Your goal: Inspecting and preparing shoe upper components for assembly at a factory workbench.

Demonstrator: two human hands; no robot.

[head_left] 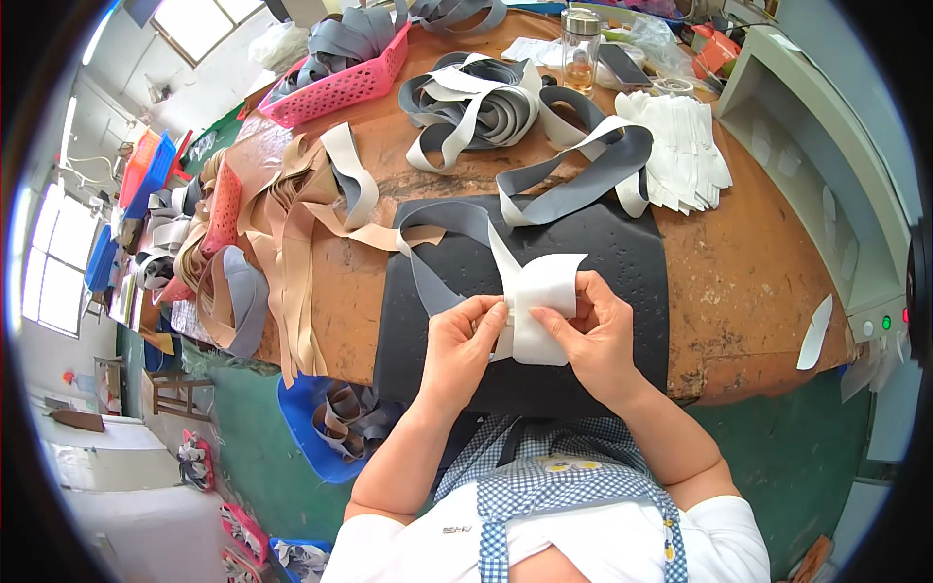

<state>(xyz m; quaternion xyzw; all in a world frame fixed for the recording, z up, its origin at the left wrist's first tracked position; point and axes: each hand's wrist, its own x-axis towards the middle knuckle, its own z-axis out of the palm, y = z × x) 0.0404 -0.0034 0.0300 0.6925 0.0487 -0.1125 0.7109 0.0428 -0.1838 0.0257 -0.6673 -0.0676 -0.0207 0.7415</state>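
Above the black mat, my left hand pinches the end of a long grey-and-white strip between thumb and fingertips. My right hand is closed on a white, cloth-like piece, thumb on its front and fingers behind it. The white piece lies against the end of the strip, and both hands are close together there. From the left hand the strip loops up over the mat toward the coiled pile of similar strips. How the two pieces join is too small to make out.
A stack of white pieces lies at the right, below a glass bottle and a phone. Tan strips hang over the table's left edge. A pink basket holds grey strips. A grey-green machine housing stands at right.
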